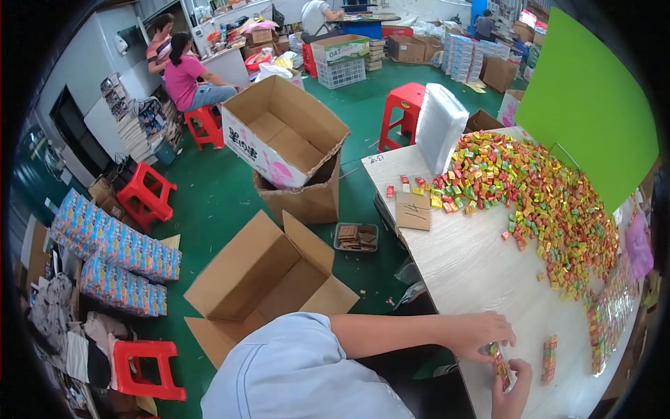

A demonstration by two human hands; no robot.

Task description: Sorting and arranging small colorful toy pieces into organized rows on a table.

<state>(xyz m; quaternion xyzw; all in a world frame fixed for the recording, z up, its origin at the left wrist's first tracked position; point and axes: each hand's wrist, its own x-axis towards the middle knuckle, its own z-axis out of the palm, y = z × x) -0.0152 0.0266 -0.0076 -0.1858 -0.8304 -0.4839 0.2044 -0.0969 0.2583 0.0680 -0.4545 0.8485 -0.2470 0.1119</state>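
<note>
My left hand [481, 336] reaches across from the left over the table [464, 269], its fingers curled on the upper end of a stick of small wrapped candies [500, 368]. My right hand [513, 392] pinches the lower end of that stick between thumb and fingers. Part of the stick is hidden under the fingers. A second candy stick [550, 359] lies just right of my hands. Beyond it, several sticks in clear wrap [606, 328] lie along the right side. A big heap of loose red, yellow and green candies [527, 188] spreads over the far part of the table.
A cardboard piece [413, 211] and a white foam block [441, 128] sit near the heap; a green panel [593, 105] rises behind. On the floor at left are an open carton [269, 286], stacked boxes [286, 133] and red stools [146, 195]. People [195, 77] sit farther off.
</note>
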